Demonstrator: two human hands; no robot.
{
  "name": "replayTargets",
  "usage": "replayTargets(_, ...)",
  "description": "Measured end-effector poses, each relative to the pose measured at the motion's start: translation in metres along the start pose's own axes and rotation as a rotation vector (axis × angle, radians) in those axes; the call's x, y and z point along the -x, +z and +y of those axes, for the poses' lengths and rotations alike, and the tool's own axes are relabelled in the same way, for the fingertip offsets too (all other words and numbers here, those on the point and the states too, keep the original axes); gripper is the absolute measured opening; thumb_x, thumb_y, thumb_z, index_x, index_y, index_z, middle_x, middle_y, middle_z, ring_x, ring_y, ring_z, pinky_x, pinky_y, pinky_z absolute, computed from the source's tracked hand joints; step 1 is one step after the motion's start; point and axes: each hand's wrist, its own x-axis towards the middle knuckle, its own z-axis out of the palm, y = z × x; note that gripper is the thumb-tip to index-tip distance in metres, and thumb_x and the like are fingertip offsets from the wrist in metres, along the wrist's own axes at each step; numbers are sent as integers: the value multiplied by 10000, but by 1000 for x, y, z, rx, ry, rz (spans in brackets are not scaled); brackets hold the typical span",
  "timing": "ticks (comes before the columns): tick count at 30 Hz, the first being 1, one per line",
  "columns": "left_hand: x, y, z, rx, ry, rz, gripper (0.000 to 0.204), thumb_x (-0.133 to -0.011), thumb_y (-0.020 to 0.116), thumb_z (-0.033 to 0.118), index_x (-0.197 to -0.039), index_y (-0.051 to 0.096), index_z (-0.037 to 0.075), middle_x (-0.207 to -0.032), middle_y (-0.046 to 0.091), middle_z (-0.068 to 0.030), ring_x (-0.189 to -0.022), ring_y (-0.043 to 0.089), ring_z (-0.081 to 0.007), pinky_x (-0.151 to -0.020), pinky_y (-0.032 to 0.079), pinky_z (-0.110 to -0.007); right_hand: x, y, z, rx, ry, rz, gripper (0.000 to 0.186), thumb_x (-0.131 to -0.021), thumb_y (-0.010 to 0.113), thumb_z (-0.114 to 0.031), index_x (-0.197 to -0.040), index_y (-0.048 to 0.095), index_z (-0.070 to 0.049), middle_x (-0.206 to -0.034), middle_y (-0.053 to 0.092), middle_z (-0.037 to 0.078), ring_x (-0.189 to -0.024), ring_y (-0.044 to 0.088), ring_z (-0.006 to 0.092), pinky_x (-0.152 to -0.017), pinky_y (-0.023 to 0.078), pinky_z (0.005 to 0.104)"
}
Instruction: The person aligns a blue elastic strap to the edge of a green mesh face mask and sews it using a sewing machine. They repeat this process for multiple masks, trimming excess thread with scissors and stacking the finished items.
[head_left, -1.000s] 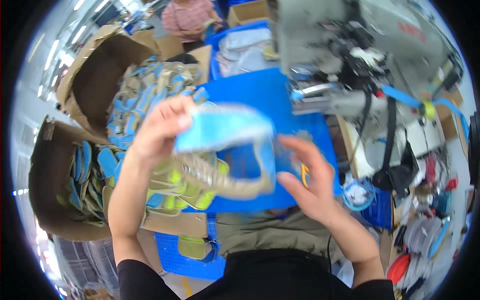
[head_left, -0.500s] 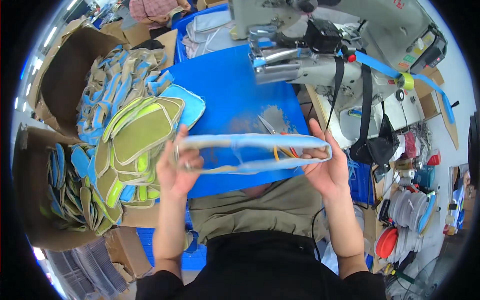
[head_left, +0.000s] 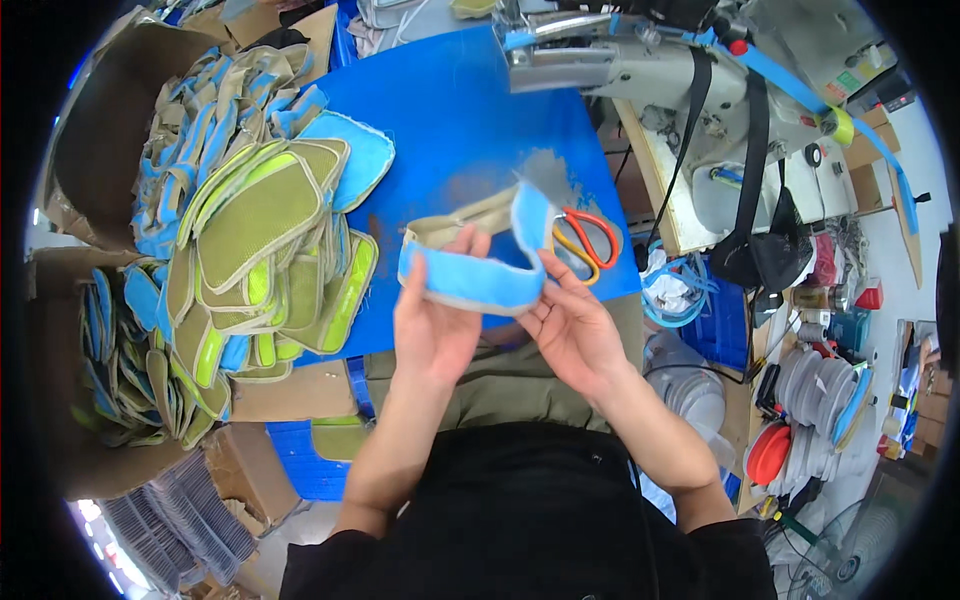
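Between my hands hangs a loop-shaped fabric band (head_left: 475, 281), light blue on one face and khaki on the other, held above the blue tabletop. My left hand (head_left: 438, 325) grips its left end, thumb on the blue front and fingers inside the loop. The thumb and fingers of my right hand (head_left: 580, 335) pinch the lower right edge. Just beyond that hand lie scissors (head_left: 598, 240) with orange and yellow handles, their blades partly hidden by the band. To the left, a heap of khaki and lime-green fabric pads (head_left: 270, 235) spreads over the table.
At the far left, cardboard boxes (head_left: 85, 180) hold similar bands (head_left: 215, 130) and pads. A sewing machine (head_left: 650, 75) reaches in from the upper right, a blue strip (head_left: 785, 85) running along it. Bundled blue strips (head_left: 680, 300) hang beside the blue table (head_left: 440, 110).
My hands have come closer together, so the band, earlier stretched long between them, is now a slack, rounder loop. The scissors' handles show more fully. The whole view has shifted a little.
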Motion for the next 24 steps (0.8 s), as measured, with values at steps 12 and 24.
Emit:
replayTargets(12,8,16,55,-214,-146,-240,496,-1101,461,353,-1478,445,31,-1302,656,-192,-1169,673,-353,-984,574,-473,-9,29,-30,1532,-773,-527,669,-814,718,-112,-1437,488,-39,-1365,577,188,-1324,512,371,-1103,396,469)
replayTargets(24,-4,36,90,-438,71,-293,530,-1112,428,344,-1549,357,53,-1378,601,-234,-1206,648,-375,-977,584,-506,-1,53,-20,1294,-480,-404,343,-834,787,-103,-1144,661,-30,-794,662,63,-710,625,145,-677,500,297)
